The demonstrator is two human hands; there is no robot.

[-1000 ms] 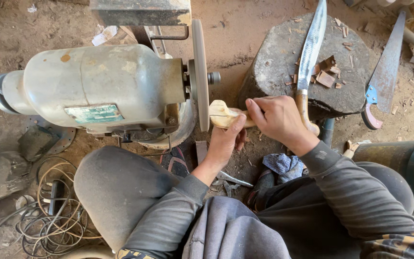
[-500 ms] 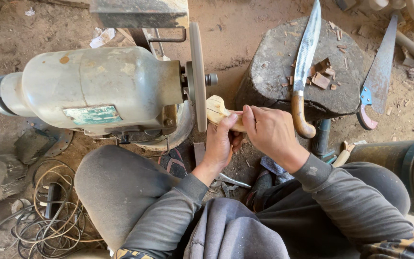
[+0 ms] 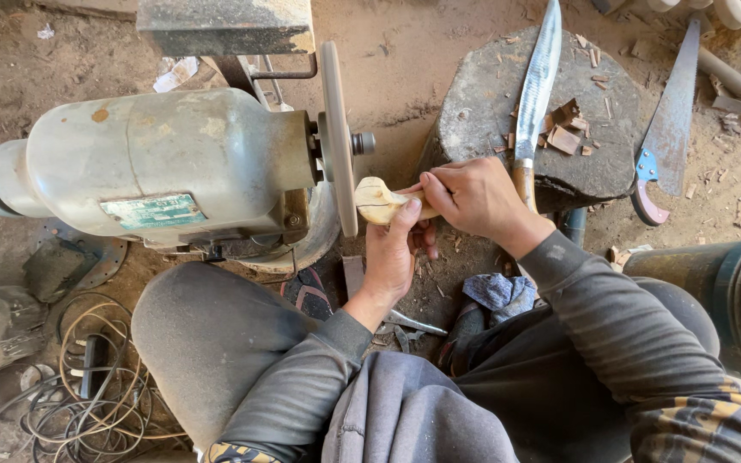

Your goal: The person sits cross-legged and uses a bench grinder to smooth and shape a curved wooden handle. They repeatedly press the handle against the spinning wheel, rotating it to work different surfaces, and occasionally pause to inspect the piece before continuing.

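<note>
**Pale wooden piece held at the sanding disc**

The small pale carved wooden piece (image 3: pixel 379 201) sits with its rounded end just beside the face of the thin round disc (image 3: pixel 336 137) on the cream-grey metal motor (image 3: pixel 165 163); contact I cannot tell. My left hand (image 3: pixel 390 257) comes up from below, wrist bent, fingers curled under the piece. My right hand (image 3: pixel 473 197) reaches across from the right, pinching its rear end. Behind lies a long steel knife (image 3: pixel 538 77) on a grey stone block (image 3: pixel 482 94), with a handsaw (image 3: pixel 666 129) on the dirt.
</note>
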